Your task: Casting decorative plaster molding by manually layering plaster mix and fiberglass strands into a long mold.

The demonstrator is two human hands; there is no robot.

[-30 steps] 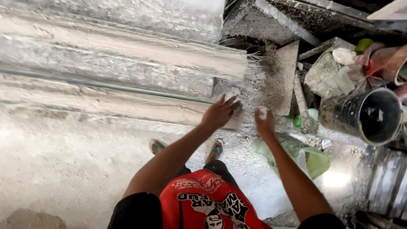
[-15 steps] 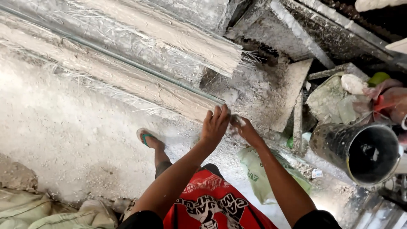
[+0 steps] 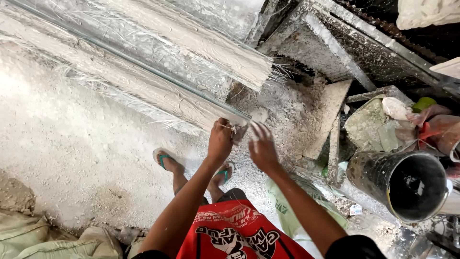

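Long white plaster strips with loose fibres sticking out lie side by side on a plaster-crusted bench, with a thin glass edge between them. My left hand is curled over the near end of the front strip and pinches it at the corner. My right hand is just right of that end, blurred, with its fingers spread and nothing in them. Both hands are dusted white. Below them I see my feet in green sandals and my red shorts.
A dark bucket lies on its side at the right. Flat plaster-covered boards and rubble lie behind it, under a metal frame. Pale sacks sit at the lower left. A greenish bag lies by my right leg.
The view has swung left and down. My hands have stayed at the strip's end; my left fingers have curled onto it and my right hand has drawn slightly off to the right.
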